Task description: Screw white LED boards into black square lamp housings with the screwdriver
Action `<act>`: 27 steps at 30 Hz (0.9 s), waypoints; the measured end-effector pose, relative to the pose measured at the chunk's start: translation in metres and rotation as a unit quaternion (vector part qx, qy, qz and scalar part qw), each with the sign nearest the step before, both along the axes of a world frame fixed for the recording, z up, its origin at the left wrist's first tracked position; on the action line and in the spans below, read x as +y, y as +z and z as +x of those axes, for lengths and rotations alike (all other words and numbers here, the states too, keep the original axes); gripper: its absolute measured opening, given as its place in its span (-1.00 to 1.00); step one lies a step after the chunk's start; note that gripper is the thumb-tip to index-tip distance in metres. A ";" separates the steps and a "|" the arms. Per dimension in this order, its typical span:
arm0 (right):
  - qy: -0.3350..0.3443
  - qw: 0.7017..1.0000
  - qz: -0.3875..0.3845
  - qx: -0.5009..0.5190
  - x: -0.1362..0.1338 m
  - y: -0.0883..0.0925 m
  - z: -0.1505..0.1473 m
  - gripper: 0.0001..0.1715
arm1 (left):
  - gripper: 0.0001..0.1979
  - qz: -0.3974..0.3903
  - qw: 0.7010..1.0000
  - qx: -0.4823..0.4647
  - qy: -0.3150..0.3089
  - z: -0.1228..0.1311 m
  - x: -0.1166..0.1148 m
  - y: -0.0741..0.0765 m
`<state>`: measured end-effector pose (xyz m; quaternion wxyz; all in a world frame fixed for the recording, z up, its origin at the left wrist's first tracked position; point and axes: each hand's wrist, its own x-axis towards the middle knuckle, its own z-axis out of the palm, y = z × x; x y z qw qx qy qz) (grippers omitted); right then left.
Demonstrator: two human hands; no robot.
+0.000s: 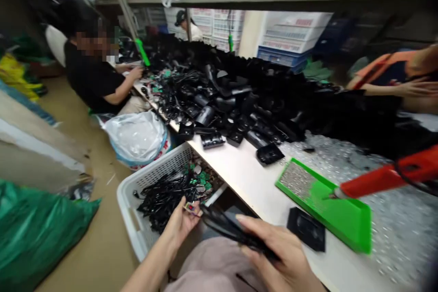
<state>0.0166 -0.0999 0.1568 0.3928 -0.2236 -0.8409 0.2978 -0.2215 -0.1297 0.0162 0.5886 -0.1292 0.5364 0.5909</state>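
Head view puts the black cable (236, 232) over our lap (212, 267), in the gap between the white basket (127, 203) and the table (239, 164). Our right hand (278, 253) grips its folded strands, thumb on top and fingers beneath, while our left hand (181, 226) pinches a small board (190, 208) between thumb and fingertips, just beside the cable's far end. To handle this well, we would do best to pinch the board by its edges, leave some slack between our hands so that nothing tugs on any thin wires, and hold the strands together so that none snags on the cable pile (160, 200) in the basket. The cable's long axis slants from far left to near right: one end points toward our left fingertips, and the other runs back under our right palm, where we lose sight of it. The board lies roughly along that same slant, its coloured face turned up toward us. Blur hides the join, so we cannot tell whether cable and board are connected.
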 end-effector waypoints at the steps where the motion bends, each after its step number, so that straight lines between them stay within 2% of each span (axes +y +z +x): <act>1: 0.042 0.998 -0.038 -0.002 0.002 -0.003 -0.013 -0.43 | -0.78 -0.001 1.000 -0.001 0.025 -0.009 -0.005 0.003; 3: 0.105 0.987 -0.124 -0.012 0.005 -0.014 -0.038 -0.50 | -0.67 0.007 0.998 -0.009 0.068 -0.023 -0.016 0.015; 6: 0.128 0.961 -0.243 -0.035 0.004 -0.041 -0.073 -0.51 | -0.58 0.058 0.994 -0.031 0.085 -0.032 -0.034 0.046; 9: 0.155 0.948 -0.273 -0.047 -0.002 -0.069 -0.100 -0.43 | -0.59 0.105 0.993 -0.036 0.037 -0.029 -0.045 0.076; 11: 0.194 0.943 -0.265 -0.059 -0.007 -0.080 -0.108 -0.32 | -0.71 0.102 0.995 0.000 0.015 -0.024 -0.047 0.084; 13: 0.234 0.934 -0.256 -0.086 -0.008 -0.083 -0.105 -0.18 | -0.82 0.075 0.995 0.065 0.013 -0.023 -0.045 0.084; 15: 0.232 0.926 -0.265 -0.135 -0.006 -0.083 -0.088 -0.08 | -0.73 0.053 0.991 0.125 -0.002 -0.027 -0.041 0.079; 18: 0.107 0.930 -0.312 -0.165 -0.003 -0.092 -0.043 -0.22 | -0.46 0.059 0.974 0.197 -0.096 -0.042 -0.032 0.079; 20: 0.011 0.931 -0.343 -0.126 -0.006 -0.109 -0.007 -0.31 | -0.38 0.062 0.942 0.262 -0.200 -0.054 -0.021 0.085; 23: -0.098 0.908 -0.403 -0.063 -0.018 -0.145 0.040 -0.31 | -0.39 0.071 0.859 0.374 -0.342 -0.064 0.008 0.096; 25: -0.133 0.889 -0.437 -0.029 -0.028 -0.166 0.061 -0.27 | -0.46 0.101 0.805 0.433 -0.392 -0.065 0.037 0.100; 27: -0.141 0.874 -0.465 -0.005 -0.037 -0.181 0.070 -0.23 | -0.57 0.152 0.752 0.488 -0.417 -0.062 0.068 0.100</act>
